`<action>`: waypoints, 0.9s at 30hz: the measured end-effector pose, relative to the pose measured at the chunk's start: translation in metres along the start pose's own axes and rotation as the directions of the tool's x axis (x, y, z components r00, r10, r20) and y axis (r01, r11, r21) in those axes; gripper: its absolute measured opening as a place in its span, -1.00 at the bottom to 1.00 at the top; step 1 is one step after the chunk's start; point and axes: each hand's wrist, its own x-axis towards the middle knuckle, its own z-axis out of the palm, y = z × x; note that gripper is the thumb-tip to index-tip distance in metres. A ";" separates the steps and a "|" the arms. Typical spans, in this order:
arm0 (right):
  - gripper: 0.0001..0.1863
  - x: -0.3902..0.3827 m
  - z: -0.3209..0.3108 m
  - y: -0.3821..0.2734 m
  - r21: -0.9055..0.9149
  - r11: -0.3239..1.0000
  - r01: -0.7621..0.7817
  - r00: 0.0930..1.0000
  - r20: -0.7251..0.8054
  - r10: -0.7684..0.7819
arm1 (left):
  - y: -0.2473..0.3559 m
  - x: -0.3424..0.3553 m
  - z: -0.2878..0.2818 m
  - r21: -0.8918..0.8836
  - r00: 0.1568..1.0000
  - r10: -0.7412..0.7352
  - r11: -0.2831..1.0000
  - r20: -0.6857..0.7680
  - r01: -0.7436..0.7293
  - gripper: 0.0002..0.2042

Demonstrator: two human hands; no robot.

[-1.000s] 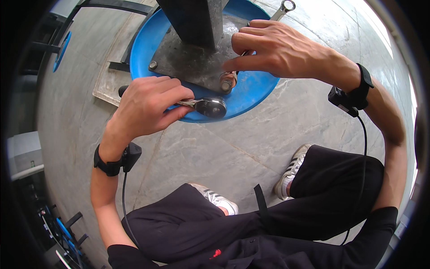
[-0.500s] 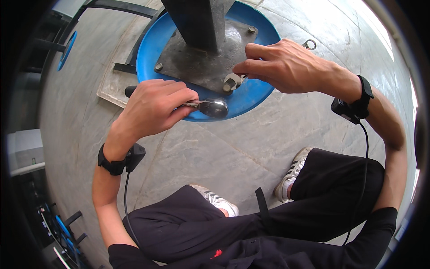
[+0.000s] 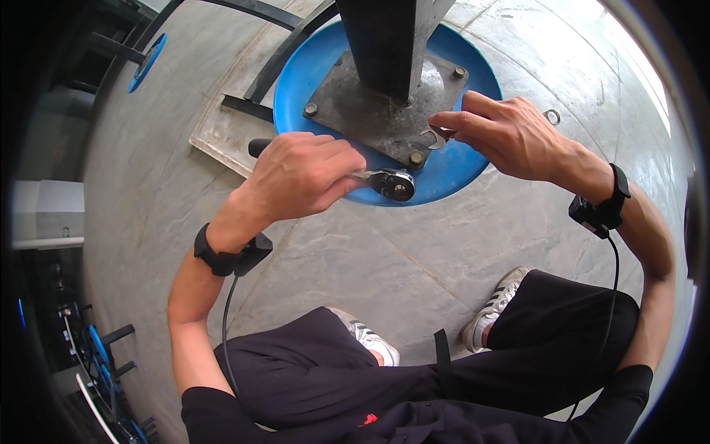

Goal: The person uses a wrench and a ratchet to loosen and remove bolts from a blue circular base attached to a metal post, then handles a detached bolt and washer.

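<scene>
My left hand [image 3: 299, 174] is closed around a ratchet wrench [image 3: 392, 185] with a black handle, its head over the near rim of the blue round base [image 3: 462, 174]. My right hand [image 3: 503, 133] grips a metal spanner [image 3: 436, 139]; its open end lies just behind and right of the front bolt [image 3: 416, 158], its ring end sticks out beyond my hand. The bolt is in the dark steel plate [image 3: 355, 115] under an upright square column [image 3: 381, 37]. More bolts show at the plate's back right [image 3: 459, 72] and left [image 3: 311, 109] corners. My right fingertips are partly hidden around the spanner.
A pale, dirty board [image 3: 211, 144] with black steel bars [image 3: 248, 107] lies left of the base. A blue disc [image 3: 148, 63] is on a frame at upper left. Black and blue gear [image 3: 103, 355] stands at lower left. My legs and shoes occupy the near floor.
The base and both hands appear farther right in the picture. The spanner's end has drawn back from the front bolt, whose head now shows more clearly. Both hands keep their tools.
</scene>
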 end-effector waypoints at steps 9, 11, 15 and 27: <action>-0.68 -0.006 -0.006 -0.035 -0.061 0.986 -0.152 0.978 0.132 0.159 | -0.003 0.001 0.000 -0.017 1.000 0.023 1.000 -0.018 -0.024 -0.81; -0.69 -0.006 -0.005 -0.036 -0.042 0.985 -0.170 0.974 0.141 0.174 | -0.002 0.001 0.001 -0.015 1.000 0.024 1.000 -0.019 -0.024 -0.81; -0.69 -0.005 -0.001 -0.038 -0.025 0.986 -0.163 0.981 0.106 0.165 | -0.001 0.001 0.001 -0.003 1.000 0.023 1.000 -0.016 -0.023 -0.81; -0.70 0.018 0.003 0.004 -0.192 0.966 0.173 0.985 0.030 -0.170 | 0.000 0.003 0.000 0.012 1.000 -0.013 1.000 -0.004 0.013 -0.82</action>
